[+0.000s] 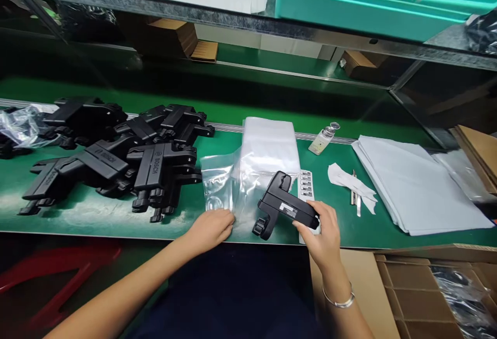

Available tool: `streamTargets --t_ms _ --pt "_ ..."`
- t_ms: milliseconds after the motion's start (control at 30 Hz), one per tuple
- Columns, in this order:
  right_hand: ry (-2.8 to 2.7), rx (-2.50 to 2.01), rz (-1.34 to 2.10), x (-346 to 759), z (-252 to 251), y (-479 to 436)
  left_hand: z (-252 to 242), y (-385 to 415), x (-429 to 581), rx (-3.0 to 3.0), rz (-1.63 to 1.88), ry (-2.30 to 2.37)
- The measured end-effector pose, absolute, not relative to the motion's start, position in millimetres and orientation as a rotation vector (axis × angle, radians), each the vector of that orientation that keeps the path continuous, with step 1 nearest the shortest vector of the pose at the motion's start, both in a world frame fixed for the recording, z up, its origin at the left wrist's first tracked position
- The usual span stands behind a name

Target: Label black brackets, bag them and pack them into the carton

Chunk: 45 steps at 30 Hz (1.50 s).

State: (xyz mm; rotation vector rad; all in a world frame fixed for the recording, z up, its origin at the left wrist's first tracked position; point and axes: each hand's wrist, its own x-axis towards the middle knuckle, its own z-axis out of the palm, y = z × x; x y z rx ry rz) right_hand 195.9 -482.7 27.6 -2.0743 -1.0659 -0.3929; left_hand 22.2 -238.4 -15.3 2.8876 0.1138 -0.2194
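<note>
My right hand (324,233) grips a black plastic bracket (285,205) by its near end, just above the green table's front edge. My left hand (212,227) pinches the near edge of a clear plastic bag (219,183) lying flat on the table. The bracket's far end rests against a stack of clear bags (269,145) behind it. A strip of white labels (305,183) lies just right of the bracket.
A pile of several black Bosch-marked brackets (128,158) covers the left of the table. A small bottle (322,139), tweezers on a white scrap (355,189) and a stack of white sheets (411,183) lie to the right. A cardboard box with dividers (423,287) stands at lower right.
</note>
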Motion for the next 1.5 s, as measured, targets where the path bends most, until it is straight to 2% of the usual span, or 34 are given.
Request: streamTargets --t_ms 367,467,600,733,1033,1500 --pt "-1.276 -1.956 -0.440 182 50 -464 -15 -241 25 2.752 -0.161 0.352" --pt "-1.096 -2.015 -0.289 182 48 -464 2 -239 25 2.382 -0.047 0.372" --pt "-0.745 -1.989 0.133 183 46 -464 33 -241 36 1.911 0.157 0.213" --pt "-0.570 -1.905 0.389 185 47 -465 50 -247 53 2.012 0.132 0.214" --pt "-0.459 -1.906 0.656 189 41 -476 43 -259 64 2.051 0.128 0.319" --pt "-0.460 -1.821 0.723 198 30 -479 43 -266 67 2.019 0.123 0.349"
